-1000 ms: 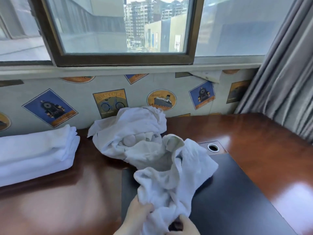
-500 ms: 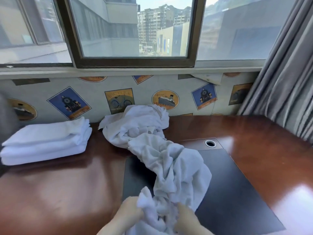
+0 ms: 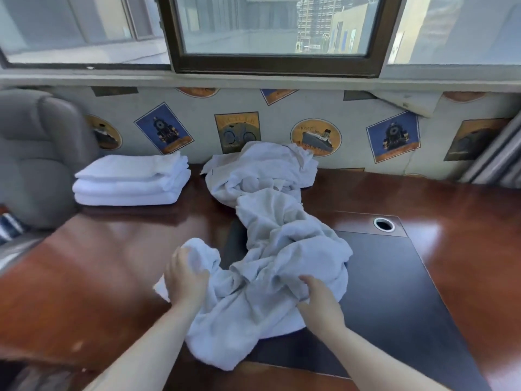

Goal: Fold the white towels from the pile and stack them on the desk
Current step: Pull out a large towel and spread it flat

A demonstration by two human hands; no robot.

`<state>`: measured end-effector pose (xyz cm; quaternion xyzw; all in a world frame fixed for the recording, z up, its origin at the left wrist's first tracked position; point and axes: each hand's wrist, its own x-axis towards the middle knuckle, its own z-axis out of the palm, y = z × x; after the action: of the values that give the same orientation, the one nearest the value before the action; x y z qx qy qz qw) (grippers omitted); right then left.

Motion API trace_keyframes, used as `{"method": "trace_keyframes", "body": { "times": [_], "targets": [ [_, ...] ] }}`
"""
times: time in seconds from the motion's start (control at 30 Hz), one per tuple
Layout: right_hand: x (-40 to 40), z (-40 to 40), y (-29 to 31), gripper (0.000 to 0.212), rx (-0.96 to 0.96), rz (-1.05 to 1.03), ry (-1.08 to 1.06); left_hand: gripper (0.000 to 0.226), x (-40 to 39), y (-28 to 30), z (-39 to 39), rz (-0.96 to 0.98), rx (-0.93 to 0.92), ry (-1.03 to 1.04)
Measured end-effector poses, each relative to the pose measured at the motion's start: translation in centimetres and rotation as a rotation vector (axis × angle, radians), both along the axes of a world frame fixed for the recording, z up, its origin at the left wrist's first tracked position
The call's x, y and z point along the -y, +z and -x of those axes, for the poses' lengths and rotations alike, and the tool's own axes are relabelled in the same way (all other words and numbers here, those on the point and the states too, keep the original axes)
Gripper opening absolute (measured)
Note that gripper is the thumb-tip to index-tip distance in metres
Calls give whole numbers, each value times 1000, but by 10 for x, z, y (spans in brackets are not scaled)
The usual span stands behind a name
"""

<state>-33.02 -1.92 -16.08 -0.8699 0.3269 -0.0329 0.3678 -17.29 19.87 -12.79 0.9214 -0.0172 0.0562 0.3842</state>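
so both hands are bunched into one crumpled white towel [image 3: 270, 280] on the desk [image 3: 451, 249], left hand [image 3: 184, 280] gripping its left end, right hand [image 3: 318, 301] clutching a fold, its far end touches the unfolded pile [image 3: 262, 170] by the wall, folded stack [image 3: 131, 180] sits back left

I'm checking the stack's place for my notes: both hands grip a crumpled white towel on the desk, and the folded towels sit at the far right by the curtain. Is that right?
Not quite. The head view shows the folded towels at the far left, beside the grey chair. The rest holds: the left hand and right hand grip the crumpled towel on the desk.
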Motion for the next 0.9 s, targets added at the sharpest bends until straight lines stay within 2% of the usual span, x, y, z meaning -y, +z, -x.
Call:
{"method": "trace_keyframes", "body": {
  "times": [0.07, 0.13, 0.23, 0.3, 0.37, 0.43, 0.53, 0.67, 0.73, 0.8, 0.9],
  "targets": [
    [-3, -9, -7, 55, -4, -20, 79, 51, 20, -21, 43, -162, 60, -232],
    [-8, -16, -15, 58, -12, -14, 109, 55, 39, -46, 82, -313, 2, -484],
    [-14, -21, -19, 60, -6, 20, 137, 77, 47, -85, 113, -565, -318, -710],
    [-1, -21, -15, 64, -28, 279, 144, 73, 35, -91, 103, -705, -297, -754],
    [28, -21, -12, 73, -132, 546, 142, 81, 18, -88, 84, -785, -216, -797],
    [55, -20, -10, 73, -304, 643, 163, 86, -3, -84, 63, -853, -195, -777],
    [48, -17, -23, 47, -437, 627, 338, 79, -27, -81, 29, -942, -204, -632],
    [-25, -10, -47, 31, -321, 622, 479, 68, -40, -73, -7, -874, -461, -389],
    [-56, -13, -45, 21, -246, 556, 564, 61, -48, -69, -19, -877, -524, -323],
    [-79, -17, -38, 15, -182, 472, 642, 54, -54, -67, -26, -794, -570, -238],
    [-94, -26, -16, 14, -177, 206, 589, 44, -63, -70, -28, -407, -600, -55]
  ]
}}
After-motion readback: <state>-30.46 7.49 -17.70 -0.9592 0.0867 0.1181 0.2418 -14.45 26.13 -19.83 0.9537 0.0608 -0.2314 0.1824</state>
